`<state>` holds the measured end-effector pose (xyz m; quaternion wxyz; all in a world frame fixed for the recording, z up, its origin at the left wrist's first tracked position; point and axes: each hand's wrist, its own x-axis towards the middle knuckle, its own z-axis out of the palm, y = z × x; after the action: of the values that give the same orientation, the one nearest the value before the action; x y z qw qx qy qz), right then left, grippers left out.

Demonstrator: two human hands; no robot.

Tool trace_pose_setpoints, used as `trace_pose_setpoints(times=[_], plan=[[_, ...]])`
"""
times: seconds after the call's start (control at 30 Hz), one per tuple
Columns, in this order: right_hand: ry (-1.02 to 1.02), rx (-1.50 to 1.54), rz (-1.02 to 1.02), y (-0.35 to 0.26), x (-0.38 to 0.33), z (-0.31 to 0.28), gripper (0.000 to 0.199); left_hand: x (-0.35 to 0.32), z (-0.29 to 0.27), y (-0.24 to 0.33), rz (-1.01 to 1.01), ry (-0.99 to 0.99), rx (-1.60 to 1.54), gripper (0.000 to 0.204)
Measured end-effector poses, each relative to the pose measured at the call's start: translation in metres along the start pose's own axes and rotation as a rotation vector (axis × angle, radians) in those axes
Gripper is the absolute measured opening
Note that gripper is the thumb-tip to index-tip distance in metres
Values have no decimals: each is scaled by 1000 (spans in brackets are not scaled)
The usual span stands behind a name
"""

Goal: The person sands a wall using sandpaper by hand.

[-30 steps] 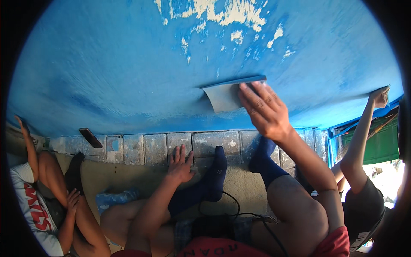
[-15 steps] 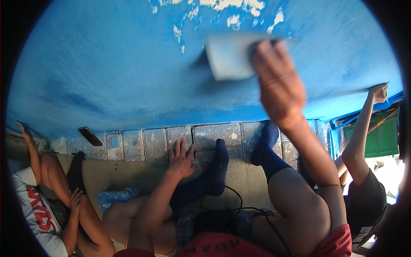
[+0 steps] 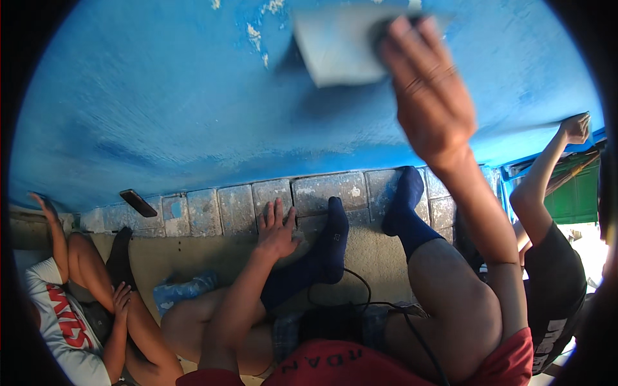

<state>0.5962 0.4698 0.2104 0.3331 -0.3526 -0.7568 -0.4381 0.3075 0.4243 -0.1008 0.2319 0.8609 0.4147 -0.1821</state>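
My right hand [image 3: 438, 96] is raised to the blue-painted wall [image 3: 193, 96], its fingers pressing a grey-white sheet of sandpaper [image 3: 338, 48] against the surface. Part of the sheet sticks out to the left of my fingers and casts a shadow; it is blurred by motion. My left hand [image 3: 278, 237] rests with fingers spread at the edge of the grey paving blocks [image 3: 237, 209] along the foot of the wall. It holds nothing that I can see. White patches of flaked paint [image 3: 254, 37] show just left of the sheet.
A dark phone [image 3: 138, 202] lies on the blocks at the left. Near my knee is a blue-tinted plastic bag [image 3: 183, 289]. A black cable [image 3: 360, 283] loops between my legs. One person [image 3: 71, 321] sits at my left, another [image 3: 553, 283] reaches to the wall at my right.
My right hand has moved up the wall with the sandpaper, over part of the flaked area. My left hand stays on the blocks. The whole view has shifted slightly.
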Motion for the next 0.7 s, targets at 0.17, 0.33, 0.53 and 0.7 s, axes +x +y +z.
trace_pose_setpoints(times=[0.17, 0.33, 0.53, 0.7], plan=[[-204, 54, -114, -16, -19, 7, 35, 1, 3, -2, 7, -25, -14, 93], [51, -80, -31, 17, 8, -1, 34, -1, 0, -1, 14, -10, 5, 93], [-143, -15, -99, -12, -4, 6, 37, 4, 2, -5, 7, -36, -4, 94], [60, -75, -31, 21, 19, -4, 33, -2, 1, -3, 6, -23, 25, 94]])
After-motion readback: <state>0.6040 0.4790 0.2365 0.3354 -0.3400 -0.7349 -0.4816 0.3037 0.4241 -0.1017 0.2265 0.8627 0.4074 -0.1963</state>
